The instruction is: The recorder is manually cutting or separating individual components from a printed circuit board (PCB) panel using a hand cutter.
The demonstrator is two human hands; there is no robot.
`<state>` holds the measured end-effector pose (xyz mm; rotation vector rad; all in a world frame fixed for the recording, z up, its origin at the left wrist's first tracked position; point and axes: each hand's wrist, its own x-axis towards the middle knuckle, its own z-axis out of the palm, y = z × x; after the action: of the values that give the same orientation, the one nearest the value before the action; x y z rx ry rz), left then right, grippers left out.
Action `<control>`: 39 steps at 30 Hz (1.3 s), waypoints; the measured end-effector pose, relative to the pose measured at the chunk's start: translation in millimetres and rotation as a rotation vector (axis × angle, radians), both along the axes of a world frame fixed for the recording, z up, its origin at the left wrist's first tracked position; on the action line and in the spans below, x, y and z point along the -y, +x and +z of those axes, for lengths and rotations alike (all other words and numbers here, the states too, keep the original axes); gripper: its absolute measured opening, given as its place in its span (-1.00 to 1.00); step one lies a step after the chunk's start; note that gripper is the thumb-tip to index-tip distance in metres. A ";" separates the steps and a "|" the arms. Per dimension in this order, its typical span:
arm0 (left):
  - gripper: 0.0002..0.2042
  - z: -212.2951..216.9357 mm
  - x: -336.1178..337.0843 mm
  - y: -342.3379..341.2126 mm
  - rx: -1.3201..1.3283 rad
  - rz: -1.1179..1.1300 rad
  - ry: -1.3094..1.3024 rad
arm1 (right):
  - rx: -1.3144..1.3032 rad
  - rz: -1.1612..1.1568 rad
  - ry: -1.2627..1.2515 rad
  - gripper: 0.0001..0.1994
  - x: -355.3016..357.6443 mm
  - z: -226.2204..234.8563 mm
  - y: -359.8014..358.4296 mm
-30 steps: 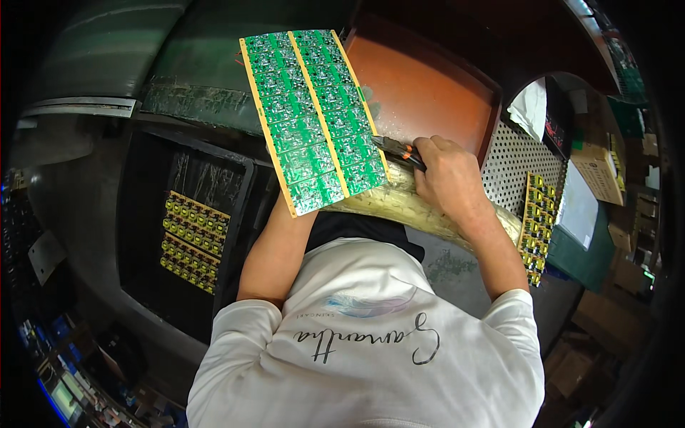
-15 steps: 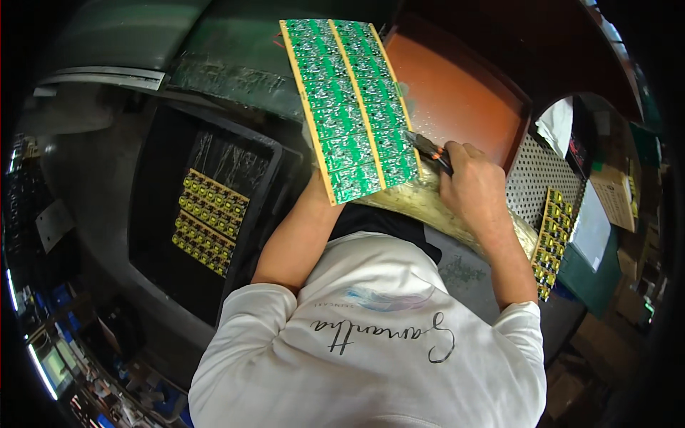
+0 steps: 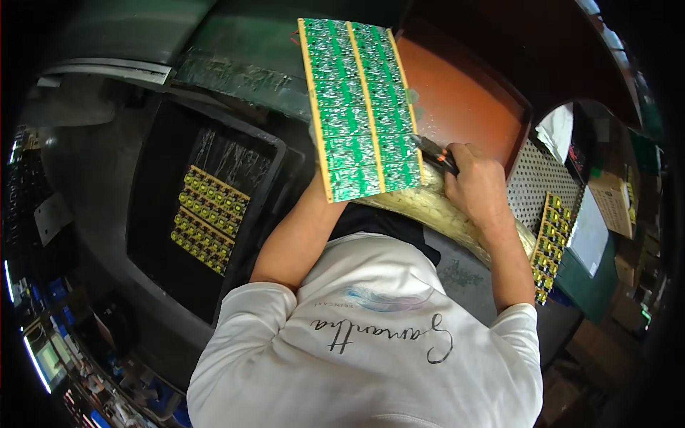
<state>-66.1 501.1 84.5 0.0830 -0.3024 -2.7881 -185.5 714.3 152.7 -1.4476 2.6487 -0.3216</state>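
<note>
A green circuit board panel (image 3: 346, 107) with tan strips along its sides and middle is raised in front of me, its soldered face toward me. My left hand (image 3: 322, 191) holds it up from behind; the board hides the fingers, and only the wrist shows at the lower left corner. In my right hand (image 3: 477, 178), the fingers are wrapped round cutting pliers (image 3: 444, 158) with black and orange handles. The pliers' jaws are at the panel's right edge, low down; whether they grip it I cannot tell.
To the left, a black bin (image 3: 160, 250) contains a board panel (image 3: 208, 221) with yellow components. A similar panel (image 3: 551, 250) leans at the right, beside a perforated metal surface (image 3: 539, 171). Behind the raised panel is an orange-red tray (image 3: 464, 93). A cloudy plastic-like roll (image 3: 428, 209) lies below my hands.
The top of the circuit board panel has swung to the right, so it stands straighter. My right hand and the pliers have shifted slightly right along with its edge.
</note>
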 end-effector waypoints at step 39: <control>-0.42 10.0 -15.8 16.7 0.170 -0.068 -0.207 | -0.083 -0.088 -0.116 -0.56 -5.0 -2.7 7.3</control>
<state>-49.4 517.0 94.5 0.2651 -0.6451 -2.8031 -178.2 719.3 150.0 -1.4079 2.8086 -0.4393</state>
